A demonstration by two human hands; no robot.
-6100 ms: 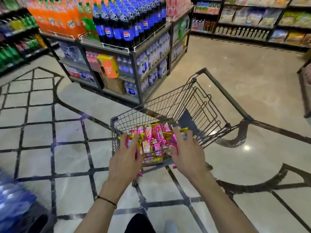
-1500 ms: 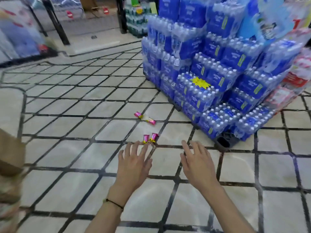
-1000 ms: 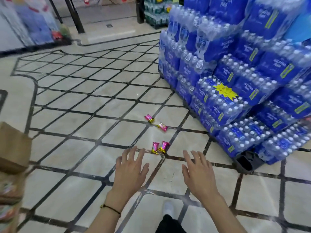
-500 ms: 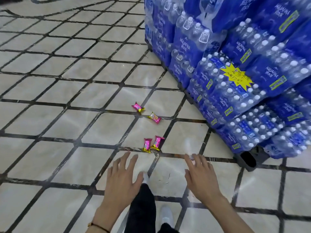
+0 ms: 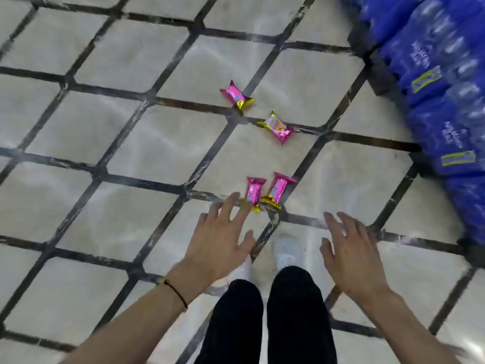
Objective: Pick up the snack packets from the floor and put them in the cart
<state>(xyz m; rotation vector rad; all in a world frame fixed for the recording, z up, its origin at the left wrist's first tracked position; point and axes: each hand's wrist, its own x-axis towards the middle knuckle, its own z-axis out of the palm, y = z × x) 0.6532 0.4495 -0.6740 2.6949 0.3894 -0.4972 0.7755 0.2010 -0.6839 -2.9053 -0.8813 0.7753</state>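
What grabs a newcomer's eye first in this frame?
Four pink-and-gold snack packets lie on the pale tiled floor: the near-left packet and near-right packet side by side just beyond the left hand, the far-left packet and far-right packet farther out. Both hands are spread and empty, the right hand off to the side. Blue bottled-water packs fill the right edge.
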